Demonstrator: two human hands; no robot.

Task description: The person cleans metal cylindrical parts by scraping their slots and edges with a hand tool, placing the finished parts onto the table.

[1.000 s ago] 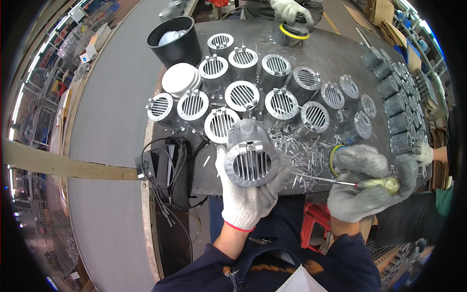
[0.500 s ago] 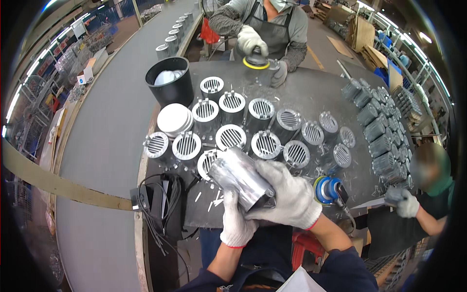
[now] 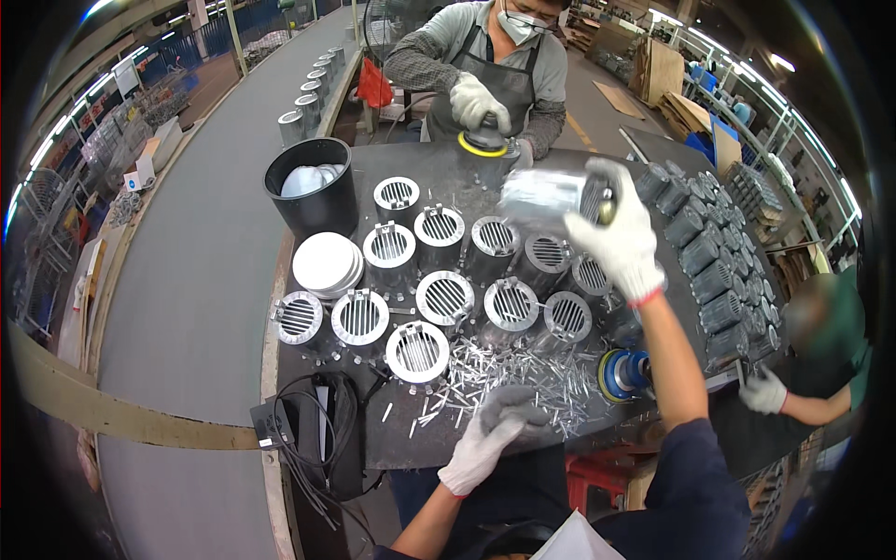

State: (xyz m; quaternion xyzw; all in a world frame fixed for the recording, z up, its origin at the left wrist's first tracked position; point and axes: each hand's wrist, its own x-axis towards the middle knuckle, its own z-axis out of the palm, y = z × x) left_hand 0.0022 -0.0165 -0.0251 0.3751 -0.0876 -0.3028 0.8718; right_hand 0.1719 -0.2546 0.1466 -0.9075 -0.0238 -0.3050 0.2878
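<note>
My right hand, in a white glove, grips a shiny metal cylinder by its slotted end. The cylinder is raised over the far side of the table, tipped on its side and blurred by motion. My left hand, gloved, hovers near the table's front edge with fingers stretched out and nothing in it. Beyond it lies a spread of thin metal strips. Several upright cylinders with slotted round tops stand behind the strips. A blue sander rests to their right.
At left are a black bucket, stacked white discs, cables and a long grey conveyor. Many cylinders are piled at right. Opposite, a co-worker holds a yellow-rimmed sander; another person's gloved hand is at right.
My right hand has carried the cylinder up and to the right. My left hand has let go of it and stays low. A broad scatter of strips now shows where the hands were.
</note>
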